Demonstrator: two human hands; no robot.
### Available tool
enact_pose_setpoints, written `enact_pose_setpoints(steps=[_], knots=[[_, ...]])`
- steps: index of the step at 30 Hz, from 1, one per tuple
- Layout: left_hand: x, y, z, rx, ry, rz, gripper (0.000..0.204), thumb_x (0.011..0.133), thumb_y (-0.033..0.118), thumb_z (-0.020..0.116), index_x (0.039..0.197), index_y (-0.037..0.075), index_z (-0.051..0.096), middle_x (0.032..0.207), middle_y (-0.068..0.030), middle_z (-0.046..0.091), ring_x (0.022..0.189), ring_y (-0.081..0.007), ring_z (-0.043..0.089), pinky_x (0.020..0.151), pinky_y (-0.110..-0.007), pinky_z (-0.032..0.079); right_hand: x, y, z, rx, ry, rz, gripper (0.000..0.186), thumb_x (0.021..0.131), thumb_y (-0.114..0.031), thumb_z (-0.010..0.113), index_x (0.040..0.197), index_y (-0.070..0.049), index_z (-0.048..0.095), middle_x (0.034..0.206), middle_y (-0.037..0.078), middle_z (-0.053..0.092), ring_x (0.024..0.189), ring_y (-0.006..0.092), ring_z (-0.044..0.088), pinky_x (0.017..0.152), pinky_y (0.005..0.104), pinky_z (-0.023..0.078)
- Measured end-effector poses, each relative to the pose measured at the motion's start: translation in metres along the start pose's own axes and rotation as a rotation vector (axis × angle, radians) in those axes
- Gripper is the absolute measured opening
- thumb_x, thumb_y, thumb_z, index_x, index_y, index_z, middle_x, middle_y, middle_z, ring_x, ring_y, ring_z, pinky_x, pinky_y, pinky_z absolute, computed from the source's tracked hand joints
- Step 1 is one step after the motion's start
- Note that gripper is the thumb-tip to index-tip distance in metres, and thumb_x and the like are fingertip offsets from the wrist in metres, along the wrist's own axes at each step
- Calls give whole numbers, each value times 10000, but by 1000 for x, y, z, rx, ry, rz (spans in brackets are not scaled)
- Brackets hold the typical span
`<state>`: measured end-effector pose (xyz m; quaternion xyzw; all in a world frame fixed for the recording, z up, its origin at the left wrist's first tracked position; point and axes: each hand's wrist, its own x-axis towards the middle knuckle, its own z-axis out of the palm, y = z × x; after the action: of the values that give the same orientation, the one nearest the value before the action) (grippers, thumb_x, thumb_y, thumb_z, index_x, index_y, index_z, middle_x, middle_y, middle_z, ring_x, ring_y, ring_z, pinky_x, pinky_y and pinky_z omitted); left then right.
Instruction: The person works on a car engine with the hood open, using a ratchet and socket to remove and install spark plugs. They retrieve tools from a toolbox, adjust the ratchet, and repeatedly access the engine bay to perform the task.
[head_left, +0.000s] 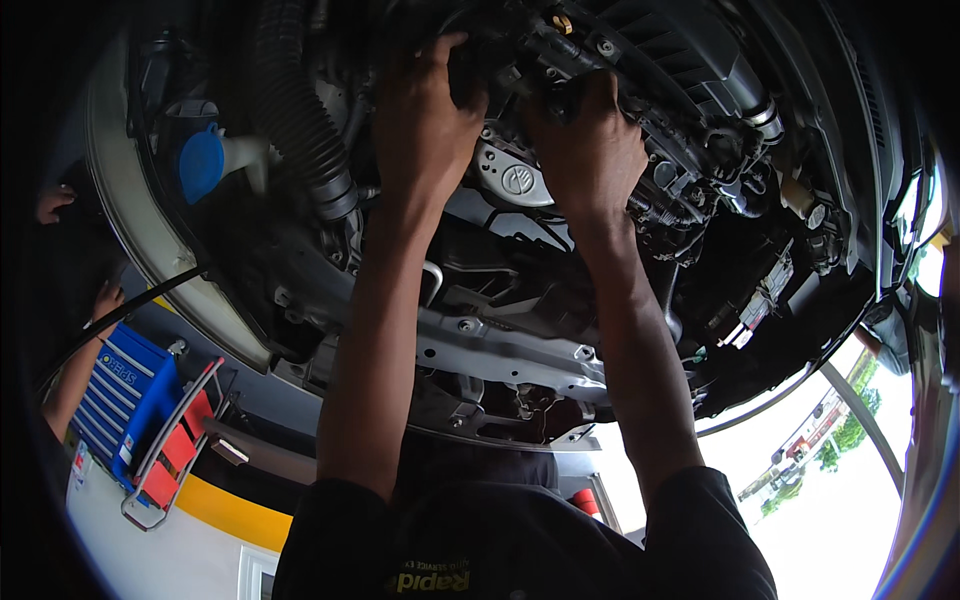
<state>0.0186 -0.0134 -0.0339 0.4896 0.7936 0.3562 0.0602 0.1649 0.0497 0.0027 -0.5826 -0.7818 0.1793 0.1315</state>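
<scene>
Dark shirt [520,530]: nearest the camera; yellow lettering [430,582] across it, inverted in this view, not copied out.
Left hand [430,125]: sunk among dark engine parts [512,82], one digit raised; other fingertips hidden. Clamped or not: cannot tell.
Right hand [590,145]: back of hand up, fingers curled toward the same parts. Tips out of sight; hold on anything cannot be told.
Work spot: those parts, between and beyond the hands; too dim from where I stand to separate piece from piece.
Grey cover [495,165]: between the wrists, bearing a round emblem [518,180], noted as a mark only.
Reach: in my judgement, work by touch, one hand steadying while the other does the fine handling; press squarely, strain no wiring, add light.
Ribbed hose [300,120]: left of the left forearm; best not leaned upon.
Blue cap [201,163]: any marking too faint to read.
Blue tool cabinet [125,400]: pale lettering, also inverted.
Second person's hand [108,298]: left side, well apart from the work.
</scene>
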Motion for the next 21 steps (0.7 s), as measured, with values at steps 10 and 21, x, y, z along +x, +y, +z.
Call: enact_pose_setpoints(steps=[10,21], knots=[[38,38,17,675,-291,229,721,822,499,846,1307,13,628,1250,-191,630,1138,-359,673,894,-479,575,-41,11,7,105,14,241,473,895,-361,774,1204,-68,567,884,149,769,766,387,757,659,489,603],[72,64,-11,389,-580,119,719,772,399,871,1282,-44,625,1196,-316,657,1171,-454,624,1015,-499,524,-43,18,12,226,2,198,406,938,-399,712,1101,-108,480,888,176,759,762,424,740,609,530,590]])
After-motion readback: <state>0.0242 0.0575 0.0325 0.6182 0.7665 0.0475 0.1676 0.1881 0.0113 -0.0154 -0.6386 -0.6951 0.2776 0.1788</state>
